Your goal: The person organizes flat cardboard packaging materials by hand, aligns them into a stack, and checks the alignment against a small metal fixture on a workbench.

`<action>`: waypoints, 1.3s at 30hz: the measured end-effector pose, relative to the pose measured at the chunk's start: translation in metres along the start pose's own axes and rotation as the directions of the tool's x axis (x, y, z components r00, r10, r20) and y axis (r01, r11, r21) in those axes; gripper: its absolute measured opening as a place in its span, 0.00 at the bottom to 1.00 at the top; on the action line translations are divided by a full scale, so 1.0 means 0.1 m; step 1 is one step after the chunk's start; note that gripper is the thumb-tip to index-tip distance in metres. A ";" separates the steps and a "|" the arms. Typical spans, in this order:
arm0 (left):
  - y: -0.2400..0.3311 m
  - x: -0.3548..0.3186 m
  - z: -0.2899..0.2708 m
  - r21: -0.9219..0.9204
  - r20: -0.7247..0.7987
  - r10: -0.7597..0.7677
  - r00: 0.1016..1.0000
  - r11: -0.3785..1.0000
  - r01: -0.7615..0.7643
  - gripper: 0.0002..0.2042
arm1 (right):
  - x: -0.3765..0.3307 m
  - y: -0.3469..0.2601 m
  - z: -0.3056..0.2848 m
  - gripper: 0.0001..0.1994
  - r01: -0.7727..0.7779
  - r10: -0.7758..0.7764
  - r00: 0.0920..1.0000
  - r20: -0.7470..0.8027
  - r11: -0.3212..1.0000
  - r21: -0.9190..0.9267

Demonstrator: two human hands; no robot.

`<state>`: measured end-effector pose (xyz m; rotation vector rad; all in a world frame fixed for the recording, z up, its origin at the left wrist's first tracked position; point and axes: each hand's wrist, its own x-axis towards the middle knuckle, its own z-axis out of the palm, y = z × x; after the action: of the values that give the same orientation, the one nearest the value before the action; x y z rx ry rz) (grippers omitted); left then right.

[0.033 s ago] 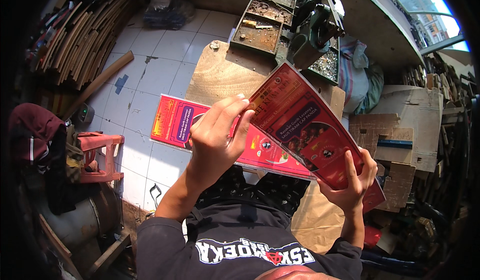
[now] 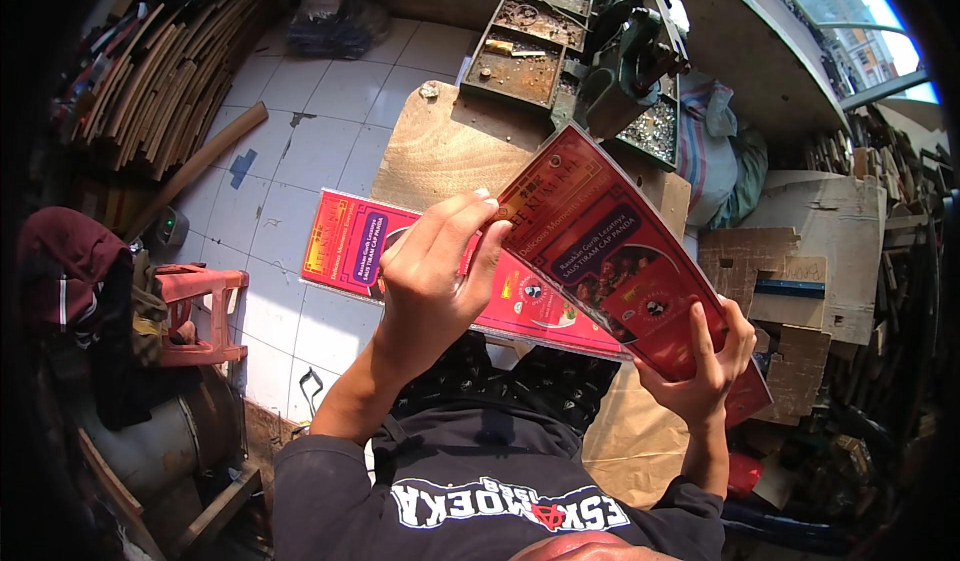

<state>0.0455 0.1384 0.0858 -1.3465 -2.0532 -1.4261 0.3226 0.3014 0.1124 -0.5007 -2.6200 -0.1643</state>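
Note:
A glossy red printed panel (image 2: 620, 251), long and flat like a menu cover, is held tilted in front of me. My right hand (image 2: 705, 361) grips its lower right end, the fingers spread over its face. At its upper left edge, my left hand (image 2: 440, 256) has thumb and fingers pinched together. A second red panel (image 2: 340, 246) of similar print lies lower, crossing beneath my left hand and above my lap; the upper panel hides part of it. Below my right hand another red end (image 2: 750, 396) sticks out; whether it belongs to a separate panel I cannot tell.
A wooden board (image 2: 450, 146) extends ahead, with a dark machine (image 2: 630, 81) and a compartment tray (image 2: 515, 66) of small metal parts beyond. Stacked wood strips (image 2: 165, 81) and a red plastic stool (image 2: 205, 311) stand left. Cardboard (image 2: 800, 231) and sacks (image 2: 715, 151) are right.

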 end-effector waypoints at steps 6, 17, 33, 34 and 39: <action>0.01 0.01 0.00 -0.020 -0.025 -0.038 0.999 0.999 0.037 0.08 | -0.02 -0.01 0.00 0.46 0.028 -0.028 1.000 -0.005 0.999 -0.027; 0.00 0.03 0.01 0.091 -0.001 0.021 1.000 0.996 -0.021 0.07 | -0.03 -0.09 -0.01 0.45 0.029 -0.029 1.000 -0.002 0.999 -0.045; -0.11 0.00 0.03 0.129 0.021 0.060 0.998 0.990 -0.062 0.07 | -0.01 -0.21 -0.05 0.42 -0.026 0.026 0.999 0.023 1.000 -0.012; -0.11 0.00 0.03 0.127 0.027 0.070 0.997 0.989 -0.073 0.07 | -0.02 -0.21 -0.05 0.42 -0.027 0.028 0.999 0.027 1.000 -0.010; -0.11 0.01 0.01 0.131 0.052 0.105 0.993 0.985 -0.111 0.07 | -0.01 -0.21 -0.07 0.42 -0.031 0.031 0.999 0.024 1.000 -0.002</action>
<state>0.0364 0.1388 0.0798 -1.4228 -2.0304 -1.2016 0.3184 0.2805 0.1174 -0.5474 -2.6343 -0.1515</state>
